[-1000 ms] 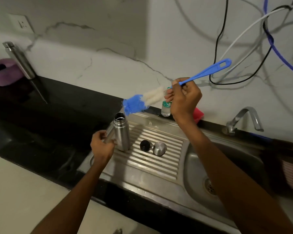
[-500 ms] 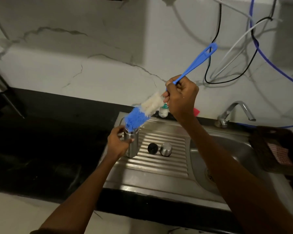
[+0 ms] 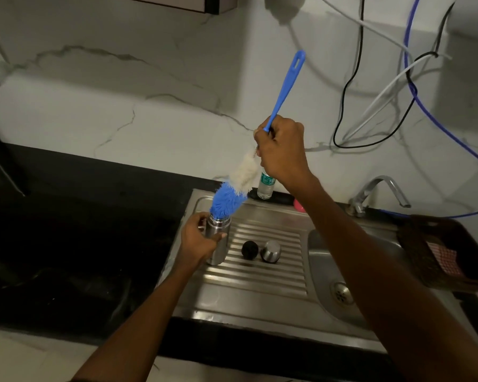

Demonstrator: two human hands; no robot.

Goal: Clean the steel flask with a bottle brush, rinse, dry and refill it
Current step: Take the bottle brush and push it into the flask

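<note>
A black stone countertop [image 3: 80,230] runs under a white marble-veined wall [image 3: 149,92], and set into it is a stainless steel sink unit [image 3: 260,293] with a ribbed draining board on the left and a basin with a round drain on the right. A dark woven basket [image 3: 442,252] sits at the basin's far right, near a chrome tap [image 3: 378,188].

The long blue plastic bottle brush [image 3: 283,89] slants from upper right to lower left: its looped handle end points up toward the wall, its white-then-blue bristle head [image 3: 226,201] points down, the blue tip touching the mouth of the flask. The right hand [image 3: 283,153] grips the handle just above the bristles, fingers curled tightly round it.

The cylindrical steel flask [image 3: 218,239] stands upright on the left edge of the draining board, long axis vertical, open mouth up. The left hand [image 3: 200,238] holds its body, fingers and thumb wrapped round the sides.

A small clear plastic bottle with a green label [image 3: 265,186] stands at the back edge of the sink. Just beside the flask to its right lie a steel cup-shaped cap [image 3: 271,250] and a black round stopper [image 3: 249,249], close together on the ribs.
</note>
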